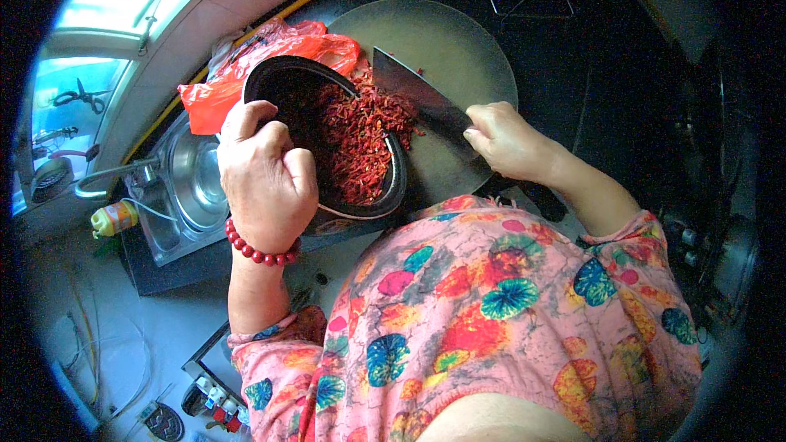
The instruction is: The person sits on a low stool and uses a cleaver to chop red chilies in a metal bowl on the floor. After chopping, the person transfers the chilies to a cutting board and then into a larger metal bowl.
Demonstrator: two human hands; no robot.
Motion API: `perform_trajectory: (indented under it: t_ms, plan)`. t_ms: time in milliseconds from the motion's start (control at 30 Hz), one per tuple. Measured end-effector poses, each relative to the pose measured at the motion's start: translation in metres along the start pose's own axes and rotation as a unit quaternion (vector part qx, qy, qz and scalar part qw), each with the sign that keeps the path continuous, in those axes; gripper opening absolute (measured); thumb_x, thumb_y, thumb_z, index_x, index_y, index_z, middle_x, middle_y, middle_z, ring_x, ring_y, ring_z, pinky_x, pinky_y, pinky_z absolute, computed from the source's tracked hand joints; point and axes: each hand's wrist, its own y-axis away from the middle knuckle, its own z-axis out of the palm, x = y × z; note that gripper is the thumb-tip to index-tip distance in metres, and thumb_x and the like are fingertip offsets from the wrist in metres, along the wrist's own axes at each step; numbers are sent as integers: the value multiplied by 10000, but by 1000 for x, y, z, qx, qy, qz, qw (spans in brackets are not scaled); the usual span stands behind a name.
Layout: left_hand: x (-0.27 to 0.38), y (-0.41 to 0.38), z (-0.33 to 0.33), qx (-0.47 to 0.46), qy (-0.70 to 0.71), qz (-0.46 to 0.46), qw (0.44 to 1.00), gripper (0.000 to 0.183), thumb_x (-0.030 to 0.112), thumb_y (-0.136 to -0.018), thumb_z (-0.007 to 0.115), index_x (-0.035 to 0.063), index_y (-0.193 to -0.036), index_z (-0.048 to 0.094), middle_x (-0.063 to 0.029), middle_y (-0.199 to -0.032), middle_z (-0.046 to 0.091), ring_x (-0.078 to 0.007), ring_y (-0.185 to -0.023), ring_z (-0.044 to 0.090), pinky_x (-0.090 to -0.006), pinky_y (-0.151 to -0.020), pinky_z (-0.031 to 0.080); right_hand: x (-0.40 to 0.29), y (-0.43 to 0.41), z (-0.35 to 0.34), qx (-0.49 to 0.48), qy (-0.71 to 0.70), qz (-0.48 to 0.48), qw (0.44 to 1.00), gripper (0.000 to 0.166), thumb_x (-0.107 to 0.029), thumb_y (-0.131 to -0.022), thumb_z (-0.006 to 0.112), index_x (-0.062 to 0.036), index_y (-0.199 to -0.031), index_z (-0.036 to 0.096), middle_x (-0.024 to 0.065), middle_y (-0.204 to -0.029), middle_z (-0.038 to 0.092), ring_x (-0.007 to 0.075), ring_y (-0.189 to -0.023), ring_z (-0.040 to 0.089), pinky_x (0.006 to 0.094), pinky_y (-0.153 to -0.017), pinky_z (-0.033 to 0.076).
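Note:
My left hand (267,175), with a red bead bracelet at the wrist, grips the rim of a dark, deep pot or basin (396,175) tilted on its side. Chopped dried red chilies (359,153) lie inside it and spill across its lip onto a large round cutting board (442,43). My right hand (506,141) is closed around the near end of a wide-bladed cleaver (417,95); its handle is hidden by the fingers. The blade stands on edge over the board, against the right side of the chili heap.
Red plastic bags (215,98) lie behind the pot. A stainless steel sink (199,178) with a faucet (116,178) is at the left, beside a yellow bottle (115,218). A wire rack (531,3) stands on the dark counter at the back right. Scissors (80,97) hang near the window.

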Motion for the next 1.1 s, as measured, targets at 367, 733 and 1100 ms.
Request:
perform_trajectory:
  t_ms: [367,733,1100]
  plan:
    - [-17,24,-8,37,75,-36,996,77,35,-579,429,-37,-575,457,-185,-819,519,-307,-783,494,-336,-754,402,-1,-4,23,53,-50,-44,996,182,-101,-786,506,31,-672,455,164,-568,504,236,-505,501,353,-465,385]
    - [-73,94,-8,170,200,-125,957,145,97,-598,410,-8,-498,409,-148,-888,560,-191,-803,468,-262,-742,342,-2,5,18,5,-79,58,995,200,-115,-838,458,-12,-674,407,48,-461,454,115,-360,465,259,-323,362]
    - [-88,174,22,289,328,-205,876,199,157,-628,386,12,-492,383,-219,-927,555,-227,-888,488,-307,-860,307,-35,28,15,-32,-92,138,986,188,-104,-810,486,8,-673,423,79,-510,474,144,-398,491,298,-357,387]
